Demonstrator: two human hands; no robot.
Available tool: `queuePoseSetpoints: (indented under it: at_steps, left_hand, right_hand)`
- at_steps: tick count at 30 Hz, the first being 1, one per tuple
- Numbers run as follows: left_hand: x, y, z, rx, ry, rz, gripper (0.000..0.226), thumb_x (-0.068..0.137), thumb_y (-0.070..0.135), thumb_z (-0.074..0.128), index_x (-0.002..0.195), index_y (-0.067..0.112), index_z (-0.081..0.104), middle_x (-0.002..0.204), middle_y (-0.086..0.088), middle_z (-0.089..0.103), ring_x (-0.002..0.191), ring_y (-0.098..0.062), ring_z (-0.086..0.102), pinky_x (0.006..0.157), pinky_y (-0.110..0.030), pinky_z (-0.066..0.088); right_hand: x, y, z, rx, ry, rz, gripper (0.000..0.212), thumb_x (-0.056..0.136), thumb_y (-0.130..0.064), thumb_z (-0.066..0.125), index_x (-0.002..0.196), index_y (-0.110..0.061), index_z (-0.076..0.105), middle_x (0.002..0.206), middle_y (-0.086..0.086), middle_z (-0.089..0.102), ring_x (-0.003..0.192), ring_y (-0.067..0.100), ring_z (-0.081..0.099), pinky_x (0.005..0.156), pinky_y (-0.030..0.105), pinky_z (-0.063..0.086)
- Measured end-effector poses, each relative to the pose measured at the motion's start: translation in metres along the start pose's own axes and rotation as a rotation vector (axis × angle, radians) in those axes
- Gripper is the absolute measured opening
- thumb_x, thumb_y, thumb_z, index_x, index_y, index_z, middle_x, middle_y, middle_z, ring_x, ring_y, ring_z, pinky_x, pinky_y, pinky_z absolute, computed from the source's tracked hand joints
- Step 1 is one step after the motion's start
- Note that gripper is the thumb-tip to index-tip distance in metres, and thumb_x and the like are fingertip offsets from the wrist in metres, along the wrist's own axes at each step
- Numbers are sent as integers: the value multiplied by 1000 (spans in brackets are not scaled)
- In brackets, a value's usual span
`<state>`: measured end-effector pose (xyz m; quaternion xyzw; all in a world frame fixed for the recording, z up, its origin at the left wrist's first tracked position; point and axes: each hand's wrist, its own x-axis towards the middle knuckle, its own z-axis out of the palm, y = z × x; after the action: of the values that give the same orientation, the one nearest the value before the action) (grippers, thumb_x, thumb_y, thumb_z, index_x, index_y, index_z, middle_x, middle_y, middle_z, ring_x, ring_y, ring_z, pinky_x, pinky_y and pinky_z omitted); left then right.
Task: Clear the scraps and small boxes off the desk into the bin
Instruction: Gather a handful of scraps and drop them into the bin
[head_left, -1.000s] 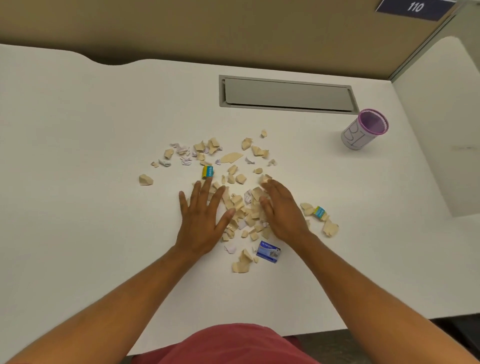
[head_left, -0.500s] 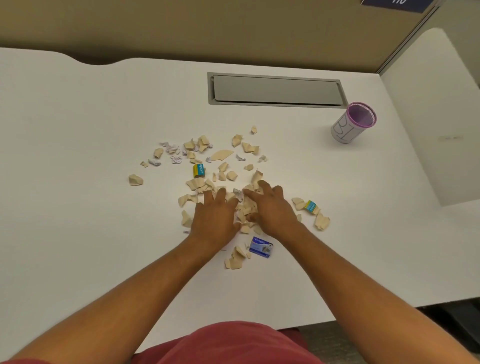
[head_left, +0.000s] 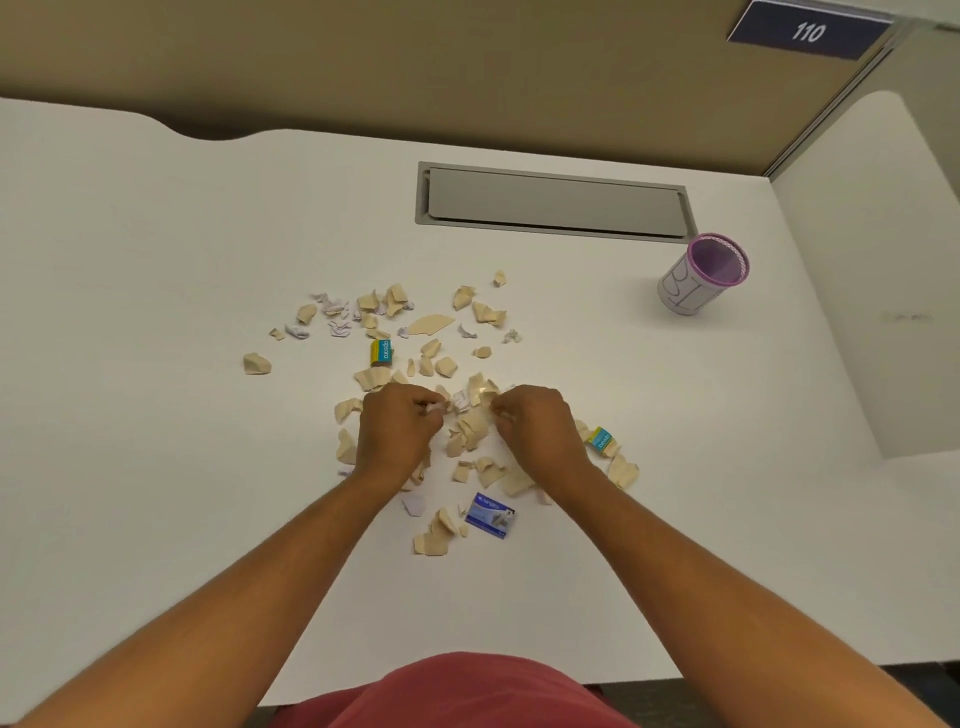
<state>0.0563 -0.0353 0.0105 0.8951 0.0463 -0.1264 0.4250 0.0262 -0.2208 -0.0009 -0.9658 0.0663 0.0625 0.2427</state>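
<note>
Both the left hand (head_left: 397, 428) and right hand (head_left: 535, 426) have fingers curled, pinching scraps (head_left: 470, 421) heaped between them mid-worktop (head_left: 156, 260), while the bin (head_left: 701, 278) stands well apart, far-right, nearer the right hand

Bare desk (head_left: 156, 467) lies open left of the left hand (head_left: 397, 434). Scraps (head_left: 470, 431) crowd between and beyond both hands; the bin (head_left: 701, 275) stands far right of the right hand (head_left: 537, 431).
</note>
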Motion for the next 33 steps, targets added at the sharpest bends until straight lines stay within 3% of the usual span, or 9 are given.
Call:
queuePoseSetpoints:
  at_steps: [3,6,8,13,16,21,25,29,33]
  left_hand:
    - [-1,20,7,-283,-7,-169,15,86,11,80,101,14,84,92,-4,81,72,-12,74,71,-23,61]
    - [0,43,23,-584,-70,-285,17,83,6,84,101,6,82,95,-8,81,78,-18,78,82,-33,66]
    - [1,63,34,-729,-106,-335,22,82,1,84,104,0,80,100,-13,80,81,-20,79,83,-30,66]
    - [6,118,66,-898,-172,-359,17,82,-7,82,94,2,74,99,-19,77,85,-26,76,87,-31,64]
    - [19,150,87,-952,-222,-335,25,82,-8,80,106,-7,72,98,-20,76,85,-25,75,85,-29,65]
    - [42,207,118,-966,-260,-267,26,84,-9,78,109,-8,74,108,-19,77,93,-27,75,82,-27,65]
    - [55,234,134,-951,-255,-250,26,83,-7,80,108,-7,75,114,-19,77,90,-25,76,80,-26,64]
    - [62,245,142,-920,-251,-244,26,82,-6,81,108,-6,76,118,-17,76,92,-26,77,82,-27,63]
    - [67,248,145,-884,-243,-246,26,82,-6,81,108,-5,76,117,-14,76,94,-27,77,82,-27,64]
  right_hand:
    - [4,13,-25,453,33,230,13,84,-15,78,96,-15,84,93,-4,80,86,8,73,84,21,56]
    - [6,29,-54,1075,-66,480,14,80,-3,83,94,-1,81,89,9,80,86,20,77,79,25,62]
    - [8,43,-74,1382,-113,590,17,82,7,78,99,9,75,94,15,78,85,24,77,75,23,62]
    - [13,90,-120,1602,-105,613,24,87,6,72,110,11,69,107,17,73,99,32,77,88,27,62]
    - [25,120,-155,1662,-21,576,22,90,6,68,111,9,68,111,15,72,100,32,77,78,24,62]
    - [61,171,-225,1571,142,432,14,89,7,68,103,4,71,106,11,72,87,17,78,73,22,61]
    - [99,208,-253,1315,190,468,40,72,1,86,110,5,74,123,18,72,111,35,72,91,40,62]
    - [133,223,-250,753,216,500,40,63,-12,94,100,-8,79,111,6,74,107,28,70,85,41,64]
    - [150,221,-242,256,100,325,35,74,-21,89,105,-10,80,118,5,72,111,25,65,86,35,60]
